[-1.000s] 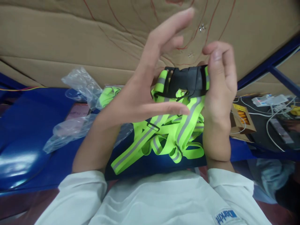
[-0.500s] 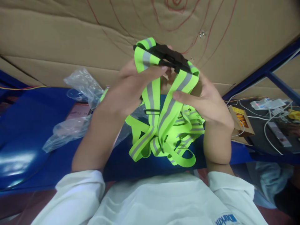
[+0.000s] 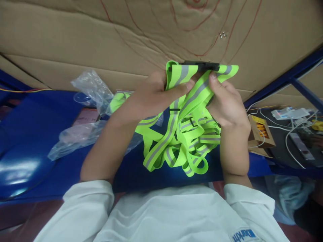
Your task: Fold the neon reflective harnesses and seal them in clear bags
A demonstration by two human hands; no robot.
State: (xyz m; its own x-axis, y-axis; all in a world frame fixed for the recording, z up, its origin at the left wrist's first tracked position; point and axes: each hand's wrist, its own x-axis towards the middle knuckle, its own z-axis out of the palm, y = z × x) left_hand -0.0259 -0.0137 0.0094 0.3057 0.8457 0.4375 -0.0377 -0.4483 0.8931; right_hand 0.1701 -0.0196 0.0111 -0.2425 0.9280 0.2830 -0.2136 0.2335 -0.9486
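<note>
A neon yellow-green reflective strap harness (image 3: 199, 97) with grey stripes hangs between my hands, its lower straps heaped in loops on the blue table (image 3: 133, 176). My left hand (image 3: 156, 95) is closed on the strap left of the black buckle (image 3: 202, 64), thumb along the front. On the other side my right hand (image 3: 224, 97) pinches the strap just below the buckle, thumb on its face. The buckle is at the top, seen nearly edge-on. A small black slider (image 3: 174, 111) sits on the left strap. Fingers behind the straps are hidden.
Clear plastic bags (image 3: 93, 90) and a pinkish label (image 3: 85, 116) lie to the left, with more neon material (image 3: 119, 100) beside them. Cardboard (image 3: 75, 37) with red lines stands behind. To the right are a blue metal frame (image 3: 306, 89), a small open box (image 3: 262, 131) and white cables (image 3: 290, 132).
The buckle has turned from a slanted, face-on view to nearly level and edge-on. My hands and the top straps have shifted right, and my right thumb has moved up close to the buckle.
</note>
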